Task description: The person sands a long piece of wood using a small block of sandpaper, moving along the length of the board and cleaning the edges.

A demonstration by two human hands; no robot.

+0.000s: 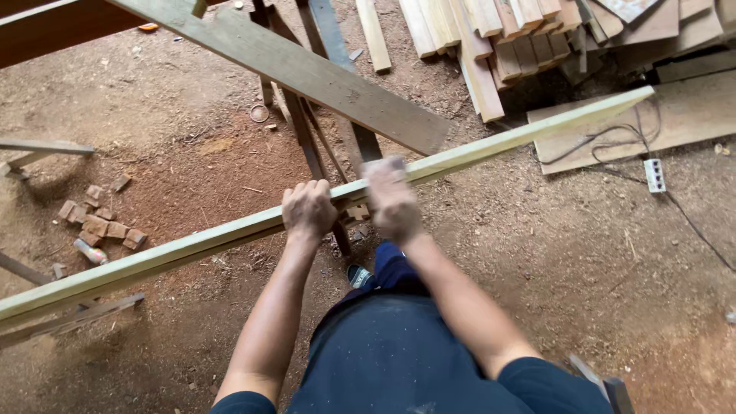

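Both hands grip the long pale wooden batten (498,143), which runs slantwise from lower left to upper right above the dirt floor (192,161). The left hand (308,208) is curled closed over its top edge and the right hand (391,198) is wrapped round it just beside, likely near the balance point so the length stays level. A broad grey plank (322,77) lies across a dark metal trestle (314,153) behind. The right hand is motion-blurred, the batten's left end runs out of frame, and the fingertips are hidden beneath it
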